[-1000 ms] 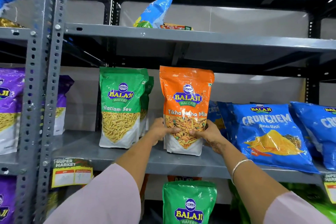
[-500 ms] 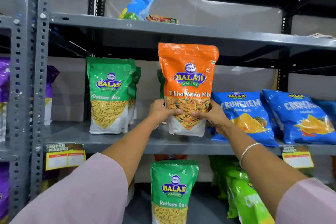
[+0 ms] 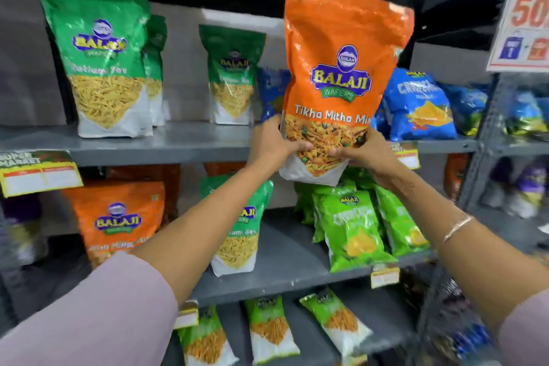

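An orange Balaji "Tikha Mitha Mix" pouch (image 3: 341,47) is upright in the air in front of the grey metal shelf (image 3: 184,142), off its surface. My left hand (image 3: 274,142) grips the pouch's lower left side, thumb across the front. My right hand (image 3: 361,154) grips its lower right side the same way. The pouch's white bottom edge hangs below my fingers.
Green Ratlami Sev pouches (image 3: 101,62) stand on the same shelf to the left, blue Crunchem bags (image 3: 419,104) to the right. The shelf below carries another orange pouch (image 3: 118,217), a green pouch and light green bags (image 3: 353,229). A price poster (image 3: 525,9) hangs at top right.
Both hands have lifted the orange pouch off the shelf and drawn it toward me. The view has dropped and shifted, so lower shelves now show.
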The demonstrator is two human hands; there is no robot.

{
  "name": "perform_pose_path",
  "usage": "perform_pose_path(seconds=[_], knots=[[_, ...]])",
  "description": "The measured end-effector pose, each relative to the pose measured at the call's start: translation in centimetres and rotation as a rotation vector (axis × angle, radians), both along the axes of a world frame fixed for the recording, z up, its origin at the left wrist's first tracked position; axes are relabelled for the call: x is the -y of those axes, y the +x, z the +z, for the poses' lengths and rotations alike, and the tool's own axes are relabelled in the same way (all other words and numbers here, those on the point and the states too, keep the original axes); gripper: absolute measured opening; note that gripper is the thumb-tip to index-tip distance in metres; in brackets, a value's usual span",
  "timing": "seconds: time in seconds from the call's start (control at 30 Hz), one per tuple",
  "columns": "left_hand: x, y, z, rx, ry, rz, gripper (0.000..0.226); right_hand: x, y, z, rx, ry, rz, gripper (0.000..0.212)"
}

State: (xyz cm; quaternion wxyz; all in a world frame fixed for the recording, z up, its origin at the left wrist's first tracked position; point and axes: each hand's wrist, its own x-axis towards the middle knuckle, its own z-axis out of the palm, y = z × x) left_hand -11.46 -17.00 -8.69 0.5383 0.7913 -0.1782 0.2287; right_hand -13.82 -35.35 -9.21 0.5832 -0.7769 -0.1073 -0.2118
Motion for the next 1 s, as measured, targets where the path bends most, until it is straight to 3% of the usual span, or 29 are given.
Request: perform_pose_path(seconds=[0.3, 0.47, 0.77, 1.0], knots=[[2.7, 0.0, -13.5, -0.3, 0.069, 0.013, 0.065, 2.5, -1.1, -11.5, -0.242, -0.085, -0.007, 0.055], [2.8, 1.9, -18.9, -0.405, 0.136, 0.037, 0.07, 2.4, 1.4, -17.4, -0.38, -0.04, -0.015, 0.061], [3.0, 7.7, -25.1, -0.527, 0.182, 0.124, 0.066, 2.0, 8.1, -24.1, -0.514, -0.031, -0.025, 0.067], [3.4, 11.9, -28.1, -0.534, 0.087, 0.144, 0.062, 2.1, 13.0, -25.9, -0.548, -0.031, -0.02, 0.067]])
